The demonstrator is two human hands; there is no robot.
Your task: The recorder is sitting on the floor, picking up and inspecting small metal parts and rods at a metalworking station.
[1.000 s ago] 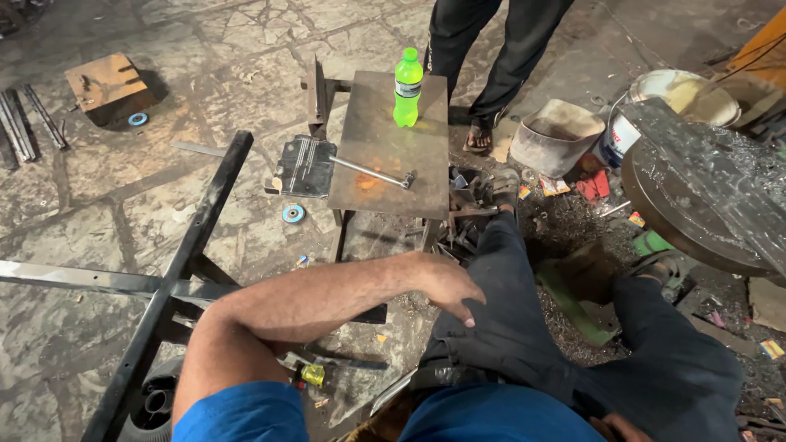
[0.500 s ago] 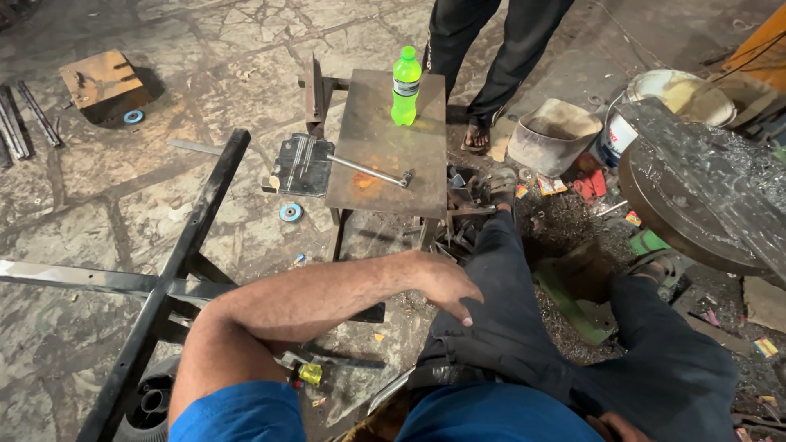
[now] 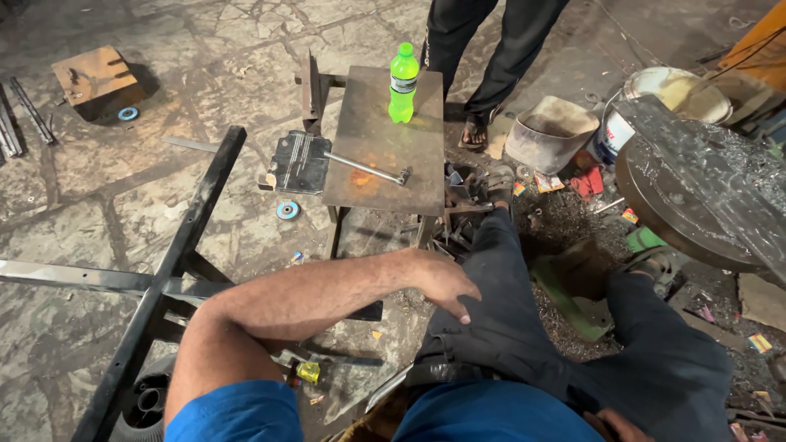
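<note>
Down low, the person sits on the stone floor (image 3: 98,196) with both legs stretched forward in dark trousers, and the left hand (image 3: 446,282) rests loosely on the left thigh (image 3: 499,319), fingers relaxed and slightly curled, gripping nothing; it looks like a resting pose, the forearm propped across the body. Only a sliver of the right hand (image 3: 614,426) shows at the bottom edge of the view, so I cannot tell whether it is open or closed. Ahead of the feet stands a small metal bench (image 3: 385,176), apparently set within arm's reach as a work surface: a green plastic bottle (image 3: 403,83) stands upright near its far edge, cap on, with some liquid inside, though the level is hard to judge. A long steel rod with a hammer-like head (image 3: 366,168) lies slanted across the bench's left edge, its handle end overhanging onto a dark flat plate (image 3: 300,162) just beside the bench. A black steel frame (image 3: 176,270) lies on the floor to the left, well apart from the hand. Right of the bench, a grey tub (image 3: 547,135) sits open and appears empty, and a white bucket (image 3: 671,94) behind it holds something pale. A second person's legs (image 3: 483,57) stand beyond the bench's far edge. A round dark metal drum top (image 3: 696,196) lies at the right.
</note>
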